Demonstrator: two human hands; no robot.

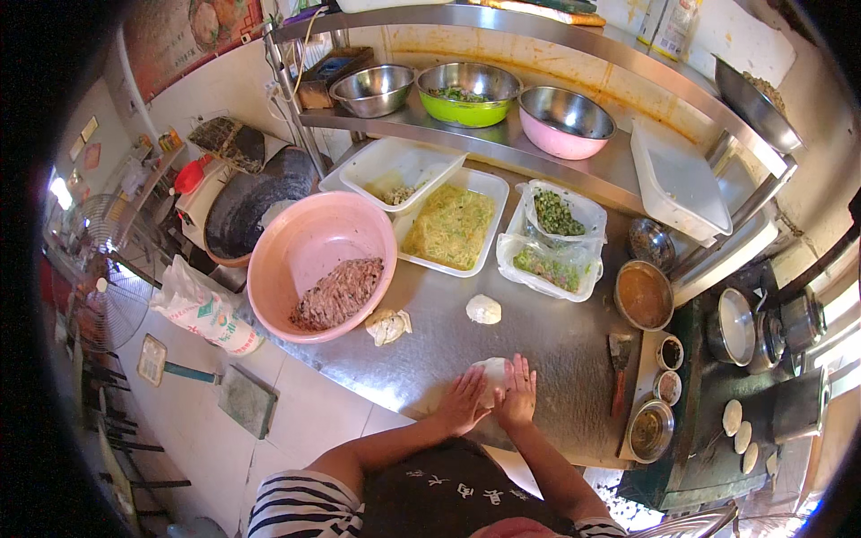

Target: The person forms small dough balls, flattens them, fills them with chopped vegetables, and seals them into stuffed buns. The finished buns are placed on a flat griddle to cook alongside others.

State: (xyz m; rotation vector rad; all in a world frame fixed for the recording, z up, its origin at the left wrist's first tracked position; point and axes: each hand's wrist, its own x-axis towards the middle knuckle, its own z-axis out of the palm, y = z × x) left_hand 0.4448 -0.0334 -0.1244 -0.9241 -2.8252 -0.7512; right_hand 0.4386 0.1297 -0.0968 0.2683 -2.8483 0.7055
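A pale piece of dough [493,371] lies on the steel worktop near its front edge. My left hand [463,403] presses its left side with the fingers flat and stretched forward. Against its right side rests my right hand [517,398], and the two hands nearly meet at the near end, cupping the dough between them. Part of the dough is hidden under the fingers. Farther back on the worktop sits a round dough ball [483,309]. Another lump of dough [388,327] lies to the left, beside a pink basin [276,269] holding minced meat filling [340,292].
Behind stand a white tray of shredded vegetables [449,225] and bagged chopped greens [557,214]. A scraper [618,376] lies at right near a bowl of brown sauce [644,294]. Flat breads [732,418] rest on a dark griddle [706,464]. A steel shelf [397,131] overhangs the back.
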